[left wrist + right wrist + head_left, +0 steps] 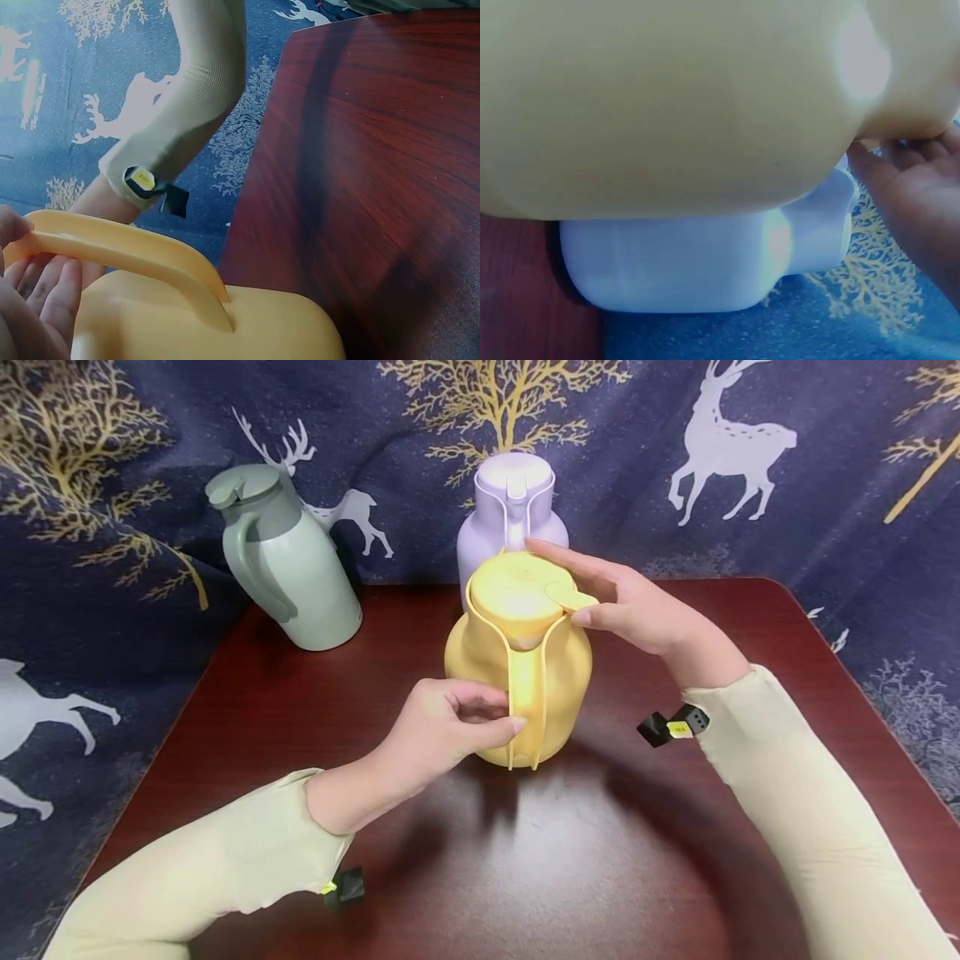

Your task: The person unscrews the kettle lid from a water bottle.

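Observation:
A yellow thermos jug [480, 656] is between both hands over the table's middle, its handle [527, 693] facing the camera and its shadow below it. My left hand [427, 727] grips that handle, thumb on the near side and fingers behind; the left wrist view also shows the handle [150, 251] with fingers around it. At the top, my right hand [637, 606] holds the neck, thumb by the lid's lever [570, 597] and fingers reaching round the far side. In the right wrist view the jug body [667, 112] fills the upper part, and my right hand [922, 195] is at its neck.
Directly behind the yellow jug stands a lilac jug [480, 539], partly hidden by it. A pale green jug [300, 577] is at the table's back left. The dark red table [315, 718] meets a blue curtain [600, 493] printed with deer and trees.

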`<action>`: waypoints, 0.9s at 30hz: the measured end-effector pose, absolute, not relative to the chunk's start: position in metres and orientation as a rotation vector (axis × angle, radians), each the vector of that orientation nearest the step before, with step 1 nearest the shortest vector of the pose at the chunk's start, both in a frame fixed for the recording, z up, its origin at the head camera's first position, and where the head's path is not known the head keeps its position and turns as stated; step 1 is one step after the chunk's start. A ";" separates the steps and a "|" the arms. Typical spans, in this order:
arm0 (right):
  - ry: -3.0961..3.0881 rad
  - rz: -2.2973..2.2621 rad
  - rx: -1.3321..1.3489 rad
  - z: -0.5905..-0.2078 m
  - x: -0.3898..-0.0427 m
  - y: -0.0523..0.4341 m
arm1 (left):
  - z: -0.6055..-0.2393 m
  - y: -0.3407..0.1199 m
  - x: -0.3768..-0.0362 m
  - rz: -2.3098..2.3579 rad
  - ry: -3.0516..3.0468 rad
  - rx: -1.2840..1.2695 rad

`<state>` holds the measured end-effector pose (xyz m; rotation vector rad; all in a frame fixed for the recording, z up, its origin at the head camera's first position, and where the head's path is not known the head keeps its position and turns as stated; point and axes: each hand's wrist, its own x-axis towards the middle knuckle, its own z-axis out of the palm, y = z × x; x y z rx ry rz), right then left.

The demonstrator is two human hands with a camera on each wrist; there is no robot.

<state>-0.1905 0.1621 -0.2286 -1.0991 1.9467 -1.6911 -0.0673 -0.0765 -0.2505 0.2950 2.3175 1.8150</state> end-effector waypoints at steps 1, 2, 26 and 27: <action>1.994 -1.689 -1.070 -0.227 -0.187 0.163 | -0.250 -0.076 -0.068 1.808 2.314 0.301; 2.051 -1.674 -1.041 -0.225 -0.183 0.164 | -0.250 -0.076 -0.068 1.802 2.307 0.301; 2.389 -1.470 -0.948 -0.220 -0.180 0.157 | -0.249 -0.081 -0.068 1.728 2.348 0.416; 2.373 -1.467 -0.959 -0.220 -0.182 0.158 | -0.249 -0.081 -0.068 1.727 2.344 0.410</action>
